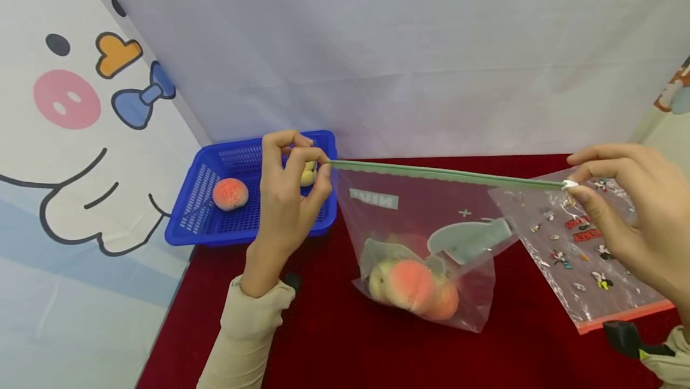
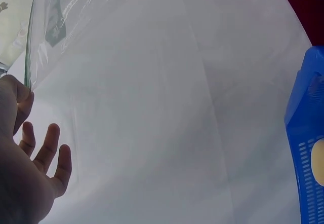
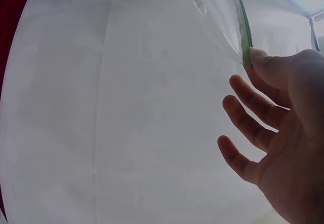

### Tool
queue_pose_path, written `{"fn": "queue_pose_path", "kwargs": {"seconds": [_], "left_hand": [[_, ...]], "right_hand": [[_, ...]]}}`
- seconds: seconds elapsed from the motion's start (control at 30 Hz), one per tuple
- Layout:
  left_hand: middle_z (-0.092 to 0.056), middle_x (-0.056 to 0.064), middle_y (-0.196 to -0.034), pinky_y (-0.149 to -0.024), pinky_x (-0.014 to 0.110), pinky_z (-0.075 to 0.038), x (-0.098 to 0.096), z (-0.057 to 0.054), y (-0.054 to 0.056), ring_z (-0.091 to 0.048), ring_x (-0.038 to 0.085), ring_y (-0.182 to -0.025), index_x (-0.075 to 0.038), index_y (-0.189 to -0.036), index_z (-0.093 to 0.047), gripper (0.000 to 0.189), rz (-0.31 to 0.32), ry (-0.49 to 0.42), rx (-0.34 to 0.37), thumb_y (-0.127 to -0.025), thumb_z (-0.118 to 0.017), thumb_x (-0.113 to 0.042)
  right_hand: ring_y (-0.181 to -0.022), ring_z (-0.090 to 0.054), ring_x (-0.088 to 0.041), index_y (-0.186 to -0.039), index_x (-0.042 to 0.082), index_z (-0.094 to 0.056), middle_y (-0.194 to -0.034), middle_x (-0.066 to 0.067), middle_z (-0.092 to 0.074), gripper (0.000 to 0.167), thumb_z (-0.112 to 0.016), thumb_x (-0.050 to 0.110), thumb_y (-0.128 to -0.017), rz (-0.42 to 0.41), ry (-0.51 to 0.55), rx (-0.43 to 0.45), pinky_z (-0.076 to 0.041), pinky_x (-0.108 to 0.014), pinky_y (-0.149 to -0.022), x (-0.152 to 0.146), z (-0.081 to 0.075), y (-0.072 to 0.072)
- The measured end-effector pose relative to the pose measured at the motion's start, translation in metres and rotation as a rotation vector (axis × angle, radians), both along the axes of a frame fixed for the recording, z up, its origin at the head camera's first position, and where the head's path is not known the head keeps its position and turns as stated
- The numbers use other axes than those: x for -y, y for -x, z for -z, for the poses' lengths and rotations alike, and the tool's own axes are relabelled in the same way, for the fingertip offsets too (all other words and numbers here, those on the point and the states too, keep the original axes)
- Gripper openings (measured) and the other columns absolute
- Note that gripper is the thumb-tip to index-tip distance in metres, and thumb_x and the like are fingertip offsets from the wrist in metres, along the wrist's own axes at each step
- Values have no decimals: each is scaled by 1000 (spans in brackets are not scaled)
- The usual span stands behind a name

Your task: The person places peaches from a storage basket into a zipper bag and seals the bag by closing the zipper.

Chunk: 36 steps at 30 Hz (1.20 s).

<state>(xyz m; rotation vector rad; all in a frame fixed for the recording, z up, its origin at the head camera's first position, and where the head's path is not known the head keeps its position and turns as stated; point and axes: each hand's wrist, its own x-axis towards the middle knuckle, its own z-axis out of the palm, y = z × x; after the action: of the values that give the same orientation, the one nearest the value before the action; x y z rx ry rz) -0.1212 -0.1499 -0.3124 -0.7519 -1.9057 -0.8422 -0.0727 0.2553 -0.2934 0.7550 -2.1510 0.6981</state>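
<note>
A clear zip bag (image 1: pixel 415 203) with a green zip strip (image 1: pixel 447 173) hangs stretched between my two hands. My left hand (image 1: pixel 288 197) pinches the strip's left end between thumb and index finger. At the other end, my right hand (image 1: pixel 631 209) pinches it, a small white piece (image 1: pixel 568 184) showing at the fingertips. In the left wrist view, the left hand's other fingers (image 2: pixel 49 148) are held off the bag; the right hand's other fingers (image 3: pixel 249 122) are likewise spread away. Several peaches (image 1: pixel 412 286) sit in the bottom of the bag.
At the left stands a blue plastic basket (image 1: pixel 183 212) holding a peach (image 1: pixel 230 194) and yellowish fruit (image 1: pixel 308 177) partly hidden by my left hand. Another printed zip bag (image 1: pixel 571 257) with a red strip lies at the right. A red cloth (image 1: pixel 334 341) covers the table; a white sheet (image 1: pixel 431 47) hangs behind.
</note>
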Motion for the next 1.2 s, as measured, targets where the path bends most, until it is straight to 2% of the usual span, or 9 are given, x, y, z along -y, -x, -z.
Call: {"fn": "queue_pose_path", "kwargs": {"seconds": [0.17,0.33,0.4,0.5,0.7,0.73,0.83,0.97,1.2], "left_hand": [[-46,24,-112,-90,50,-39,1,-4,24,-48,37,-103,0,-97,-65,10,-18,67,6,-100,-61,-9],[-46,23,-113,-88,49,-46,2,-8,53,-50,39,-104,0,-99,-64,12,-65,164,33,-102,-60,-11],[-46,23,-113,-86,48,-47,2,-8,63,-52,39,-105,-1,-99,-64,13,-76,181,55,-103,-59,-12],[-47,22,-113,-86,49,-48,1,-5,78,-54,39,-107,-1,-100,-65,14,-92,196,90,-103,-58,-13],[-52,20,-114,-88,50,-49,-4,3,109,-58,36,-102,-4,-99,-66,13,-155,237,213,-102,-59,-15],[-53,20,-115,-87,50,-49,-5,4,115,-58,36,-102,-5,-100,-67,12,-168,248,246,-101,-60,-15],[-55,18,-119,-84,49,-50,-10,10,131,-59,35,-105,-7,-101,-67,11,-217,297,355,-101,-61,-17],[-55,16,-123,-82,48,-49,-16,20,149,-58,33,-106,-11,-103,-66,11,-264,359,503,-101,-61,-20],[-54,10,-129,-90,51,-49,-23,36,168,-57,32,-112,-16,-106,-67,12,-306,421,680,-103,-58,-23]], "right_hand": [[-124,-40,15,-99,-13,-65,-107,-26,-67,74,-47,59,-106,-33,-20,44,-31,-12,-107,-4,-3,22],[-119,-43,15,-104,-7,-65,-112,-20,-68,18,-66,11,-102,-34,-54,113,-30,-8,-101,-6,-7,51],[-116,-43,15,-107,-3,-65,-115,-16,-69,15,-70,-6,-94,-3,-79,175,-28,-7,-102,-6,-8,64],[-110,-48,3,-114,2,-65,-115,-12,-70,19,-70,-3,-96,62,-111,278,-31,-11,-97,-6,-6,85],[-112,-62,-43,-123,3,-61,-119,-21,-69,23,-57,20,-108,95,-99,517,-43,-52,-97,-7,4,129],[-112,-63,-44,-124,3,-60,-119,-23,-69,26,-56,23,-109,99,-97,550,-44,-53,-95,-7,7,136],[-102,-67,-22,-124,3,-59,-118,-24,-70,31,-53,30,-109,107,-99,619,-48,-37,-87,-8,20,155],[-82,-53,10,-121,4,-60,-111,-22,-73,31,-52,31,-110,108,-84,675,-40,-18,-69,-9,42,173],[-78,-52,12,-121,-2,-60,-110,-27,-73,27,-54,21,-109,121,22,710,-40,-12,-70,0,78,186]]}}
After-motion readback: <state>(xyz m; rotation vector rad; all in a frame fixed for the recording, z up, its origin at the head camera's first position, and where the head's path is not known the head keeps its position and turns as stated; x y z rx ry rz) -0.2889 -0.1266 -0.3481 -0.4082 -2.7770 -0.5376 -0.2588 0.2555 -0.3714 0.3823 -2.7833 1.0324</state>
